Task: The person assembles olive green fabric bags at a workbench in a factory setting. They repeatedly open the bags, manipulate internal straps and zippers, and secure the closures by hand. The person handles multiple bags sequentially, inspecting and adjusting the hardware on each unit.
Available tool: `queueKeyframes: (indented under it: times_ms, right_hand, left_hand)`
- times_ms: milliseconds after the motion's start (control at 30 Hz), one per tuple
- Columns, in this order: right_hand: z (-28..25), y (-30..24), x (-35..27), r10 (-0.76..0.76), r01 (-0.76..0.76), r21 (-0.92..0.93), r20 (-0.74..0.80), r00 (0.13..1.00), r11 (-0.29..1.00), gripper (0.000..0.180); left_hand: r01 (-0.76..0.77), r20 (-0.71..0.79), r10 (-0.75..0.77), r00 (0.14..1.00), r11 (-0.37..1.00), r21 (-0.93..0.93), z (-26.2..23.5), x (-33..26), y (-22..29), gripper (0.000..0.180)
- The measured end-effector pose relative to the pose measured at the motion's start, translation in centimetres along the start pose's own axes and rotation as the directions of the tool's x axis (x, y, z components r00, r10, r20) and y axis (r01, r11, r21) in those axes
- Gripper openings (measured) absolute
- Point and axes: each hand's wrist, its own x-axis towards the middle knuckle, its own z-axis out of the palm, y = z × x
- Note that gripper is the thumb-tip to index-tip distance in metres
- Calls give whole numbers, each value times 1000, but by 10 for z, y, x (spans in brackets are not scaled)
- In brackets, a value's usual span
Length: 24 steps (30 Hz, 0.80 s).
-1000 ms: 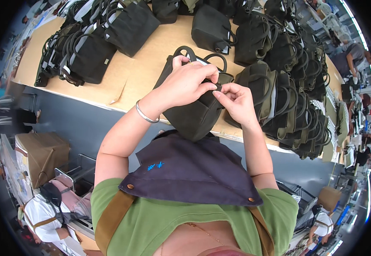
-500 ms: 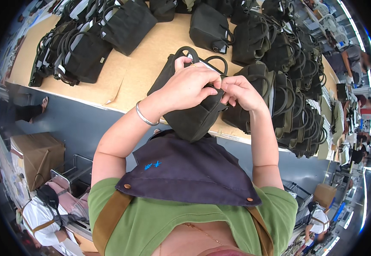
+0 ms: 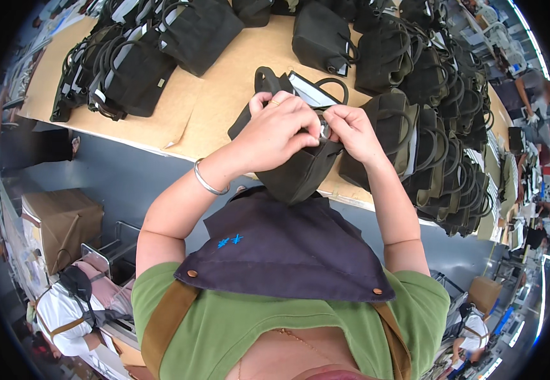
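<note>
A dark handbag (image 3: pixel 291 174) with two rounded handles stands at the table's near edge, tilted toward me, with a white sheet (image 3: pixel 313 94) showing in its top opening. My left hand (image 3: pixel 281 123) lies over the bag's top, its fingers curled and closed on the upper edge. Opposite it, my right hand (image 3: pixel 354 132) pinches the bag's top corner between thumb and forefinger. Between the fingertips a small shiny piece (image 3: pixel 324 129) shows at that corner; its kind is too small to make out.
Many similar dark bags crowd the tan tabletop (image 3: pixel 215 104): a group (image 3: pixel 139 79) at the left and rows (image 3: pixel 443 142) at the right. One bag (image 3: pixel 321 39) stands alone farther back. Beyond the near edge, a brown box (image 3: pixel 66 221) sits at the left. People work at both sides.
The fingertips have parted slightly, so the small shiny piece now shows between them. More of the white sheet in the bag is visible. The whole view has shifted a little.
</note>
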Motion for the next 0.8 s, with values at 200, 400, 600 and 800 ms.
queueKeyframes:
  times_ms: [200, 400, 600, 800]
  right_hand:
    - [-8, -6, -2, 8, -17, 53, 162, 987, 998, 10]
    - [-10, -10, -7, 63, -77, 75, 174, 983, 994, 4]
    - [-10, -8, -10, 38, -48, 64, 157, 987, 997, 6]
    - [-7, -15, -8, 65, -77, 55, 196, 979, 996, 14]
  left_hand:
    - [32, 25, -32, 999, 999, 10, -11, 6, -5, 16]
    - [18, 15, -19, 1000, 998, 62, -10, 6, -6, 15]
    - [51, -37, -49, 998, 998, 46, -3, 7, -2, 15]
    - [18, 12, -18, 1000, 999, 48, -5, 4, 0, 16]
